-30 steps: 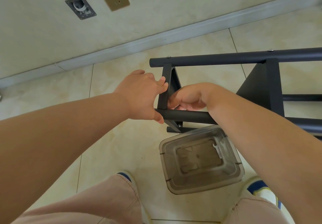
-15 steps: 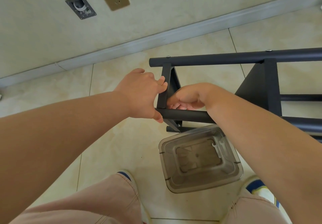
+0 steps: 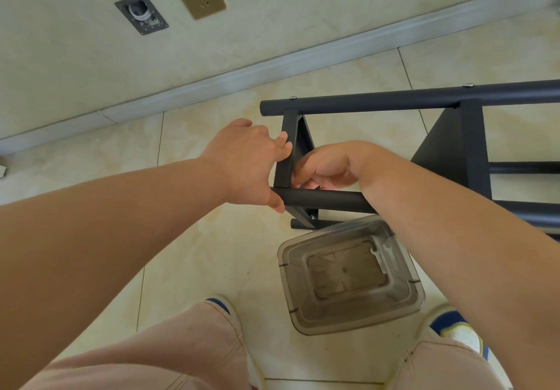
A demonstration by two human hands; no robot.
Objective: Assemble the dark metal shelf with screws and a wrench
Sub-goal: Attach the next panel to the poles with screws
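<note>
Our left hand (image 3: 245,162) grips the shelf (image 3: 394,101) bracket steady while our curled right hand (image 3: 324,167) seemingly works a hidden screw.

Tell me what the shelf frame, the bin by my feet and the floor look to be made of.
Shelf frame: likely metal tube with a matte black coating; even dull sheen, silvery screw heads on top. Bin: looks like translucent smoky-grey plastic; its moulded base and the small wrench inside show through. Floor: probably glazed ceramic or stone-look tile; glossy beige marbling with thin grout lines.
</note>
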